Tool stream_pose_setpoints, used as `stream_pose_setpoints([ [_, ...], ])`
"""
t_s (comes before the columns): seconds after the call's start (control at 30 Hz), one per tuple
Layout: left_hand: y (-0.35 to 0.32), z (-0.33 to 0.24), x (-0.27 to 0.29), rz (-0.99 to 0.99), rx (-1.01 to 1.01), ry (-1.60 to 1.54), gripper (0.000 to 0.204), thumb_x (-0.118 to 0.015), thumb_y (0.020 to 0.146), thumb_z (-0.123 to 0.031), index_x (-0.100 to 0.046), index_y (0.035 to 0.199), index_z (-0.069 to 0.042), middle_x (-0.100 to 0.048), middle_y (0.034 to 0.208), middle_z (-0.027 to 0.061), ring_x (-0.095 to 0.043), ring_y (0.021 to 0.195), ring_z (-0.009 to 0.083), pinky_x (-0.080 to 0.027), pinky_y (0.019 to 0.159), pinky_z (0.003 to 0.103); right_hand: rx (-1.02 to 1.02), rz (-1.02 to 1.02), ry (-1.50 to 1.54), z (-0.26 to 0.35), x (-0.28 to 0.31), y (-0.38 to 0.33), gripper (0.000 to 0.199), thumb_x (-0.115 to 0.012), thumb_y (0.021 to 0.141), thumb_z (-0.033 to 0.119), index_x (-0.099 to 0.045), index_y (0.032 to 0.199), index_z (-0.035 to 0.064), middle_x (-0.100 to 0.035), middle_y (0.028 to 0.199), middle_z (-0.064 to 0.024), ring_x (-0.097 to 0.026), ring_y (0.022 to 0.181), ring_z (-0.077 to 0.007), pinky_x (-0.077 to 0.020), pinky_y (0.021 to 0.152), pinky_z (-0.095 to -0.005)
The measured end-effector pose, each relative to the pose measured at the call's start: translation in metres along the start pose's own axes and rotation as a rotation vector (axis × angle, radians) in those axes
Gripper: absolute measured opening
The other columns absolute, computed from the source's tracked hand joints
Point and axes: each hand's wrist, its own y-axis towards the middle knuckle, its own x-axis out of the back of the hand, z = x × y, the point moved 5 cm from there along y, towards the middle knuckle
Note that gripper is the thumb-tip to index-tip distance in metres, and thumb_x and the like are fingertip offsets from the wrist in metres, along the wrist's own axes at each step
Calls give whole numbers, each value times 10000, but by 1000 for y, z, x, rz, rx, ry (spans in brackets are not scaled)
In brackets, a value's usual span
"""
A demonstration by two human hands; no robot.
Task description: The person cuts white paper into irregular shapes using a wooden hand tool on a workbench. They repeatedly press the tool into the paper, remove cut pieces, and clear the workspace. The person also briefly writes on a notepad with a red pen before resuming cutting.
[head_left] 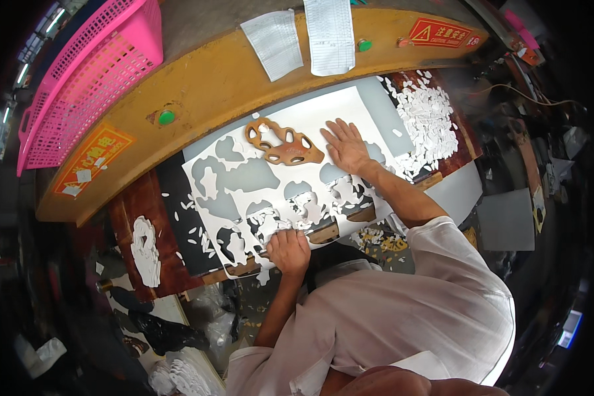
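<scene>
A white sheet (310, 122) with many shapes cut out of it lies on the grey press bed. A brown cutting die (280, 143) with several holes rests on the sheet's upper middle. My right hand (345, 146) lies flat with fingers spread on the sheet, just right of the die. At the near edge of the sheet, my left hand (288, 249) is closed on the cut-out part of it.
A yellow press beam (204, 86) with green buttons (167, 117) spans the back, and a pink basket (89, 72) sits on it. White cut scraps (429, 119) are heaped at the right. A stack of white cut pieces (145, 251) lies at the left.
</scene>
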Motion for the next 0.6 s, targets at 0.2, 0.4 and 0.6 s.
stream_pose_setpoints([
  [0.2, 0, 0, -2, -40, -4, 26, 226, -692, 918, -325, -688, 867, -104, -664, 945, 73, -612, 948, 306, -435, 852, 457, 1, -67, 30, 1, 5, -3, 543, -459, 1027, 283, -501, 1558, 177, -412, 1637, -123, -296, 1561, -356, -203, 1289, -538],
  [0.4, 1, -1, -4, -119, -42, 69, 283, -710, 892, -372, -630, 791, -120, -610, 869, 69, -586, 887, 306, -418, 779, 470, -9, -112, 63, 1, 7, -3, 518, -459, 1028, 303, -552, 1523, 182, -452, 1614, -125, -334, 1540, -363, -219, 1281, -545],
  [0.6, -2, 1, -9, -146, -40, 103, 255, -691, 885, -343, -620, 783, -120, -613, 869, 73, -587, 882, 307, -417, 769, 465, 17, -180, 71, -4, -3, -3, 505, -488, 1016, 306, -584, 1493, 169, -480, 1597, -128, -364, 1522, -373, -233, 1272, -554],
])
